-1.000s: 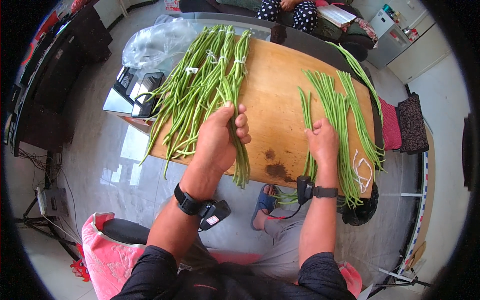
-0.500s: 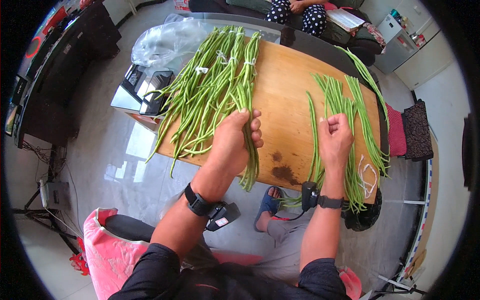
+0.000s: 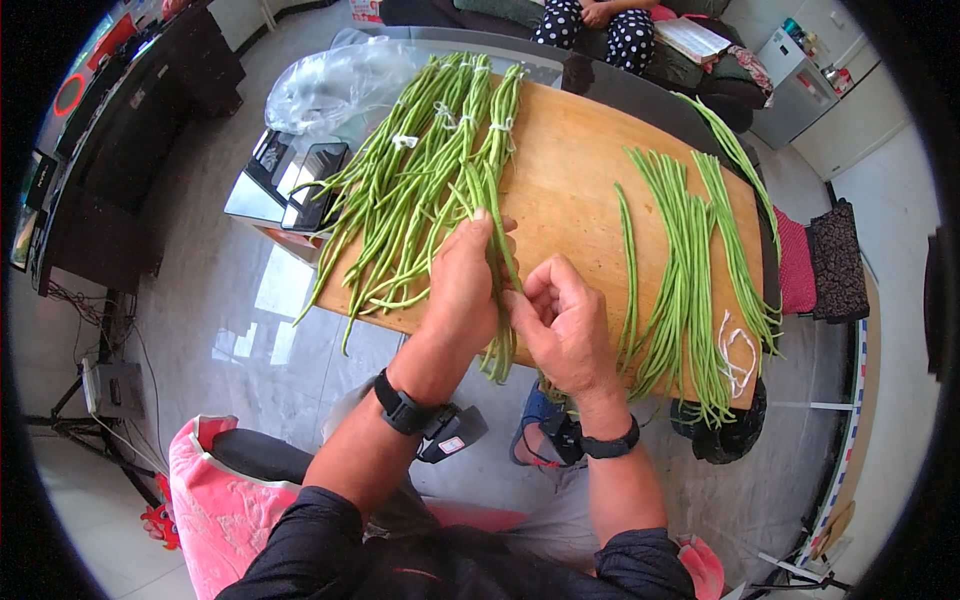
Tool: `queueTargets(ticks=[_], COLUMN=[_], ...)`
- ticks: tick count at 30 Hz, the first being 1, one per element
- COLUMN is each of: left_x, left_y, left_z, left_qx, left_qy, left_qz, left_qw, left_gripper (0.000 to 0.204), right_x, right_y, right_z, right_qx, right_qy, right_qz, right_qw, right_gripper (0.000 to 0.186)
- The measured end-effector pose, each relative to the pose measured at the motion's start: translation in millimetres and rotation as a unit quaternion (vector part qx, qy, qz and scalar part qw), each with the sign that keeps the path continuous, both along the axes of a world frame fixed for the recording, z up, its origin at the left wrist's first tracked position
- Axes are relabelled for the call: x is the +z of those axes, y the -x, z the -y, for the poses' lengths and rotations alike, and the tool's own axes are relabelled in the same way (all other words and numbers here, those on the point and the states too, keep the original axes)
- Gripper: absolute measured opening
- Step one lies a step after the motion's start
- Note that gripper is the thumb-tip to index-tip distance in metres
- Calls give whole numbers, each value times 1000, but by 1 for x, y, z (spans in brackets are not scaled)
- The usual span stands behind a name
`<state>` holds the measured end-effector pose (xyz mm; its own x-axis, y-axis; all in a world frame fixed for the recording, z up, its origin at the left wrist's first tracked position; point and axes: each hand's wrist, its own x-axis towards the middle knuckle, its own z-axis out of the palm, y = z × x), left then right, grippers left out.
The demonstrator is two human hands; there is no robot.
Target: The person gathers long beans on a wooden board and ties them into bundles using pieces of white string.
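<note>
My left hand is wrapped round a bunch of green long beans at the near edge of the wooden board; their lower ends hang below my fist. My right hand is beside it, thumb and forefinger pinched on a bean at the bunch's right side, other fingers curled. Further up, a white tie circles this bunch. Several tied long-bean bunches lie to the left. Loose long beans are spread on the right, with a single bean apart from them.
White strings lie at the board's right corner, above a black bag. Behind the tied bunches is a clear plastic bag, with a dark phone-like object nearby. A person in polka-dot trousers sits beyond the table.
My right hand has moved left, from above the loose beans to the bunch in my left hand. The left hand keeps its hold in nearly the same place.
</note>
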<state>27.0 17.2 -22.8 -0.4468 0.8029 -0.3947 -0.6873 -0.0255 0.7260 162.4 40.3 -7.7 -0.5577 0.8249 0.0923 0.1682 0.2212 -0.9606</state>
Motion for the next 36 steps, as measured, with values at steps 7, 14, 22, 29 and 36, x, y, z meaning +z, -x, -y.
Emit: queueTargets(ticks=[7,14,22,29,36], left_x=[6,7,6,7,14], left_y=[-4,-5,-1,8,-3], left_z=[3,2,3,4,6], left_qx=[3,-9,6,-35,-72], left_qy=[-5,-46,-15,-32,-13], left_qz=[-49,44,34,98,50], left_qw=[999,998,999,994,996], left_gripper=[32,32,30,27,26], right_x=[-4,-6,-3,-19,-45], right_y=[4,4,-10,-74,-85], right_z=[0,1,-14,-84,-99], right_qx=[-6,-16,64,-257,-235], right_qy=[-8,-15,15,-150,-170], right_qz=[-2,6,84,195,378], right_qw=[1000,1000,994,934,879], right_gripper=[20,23,24,26,29])
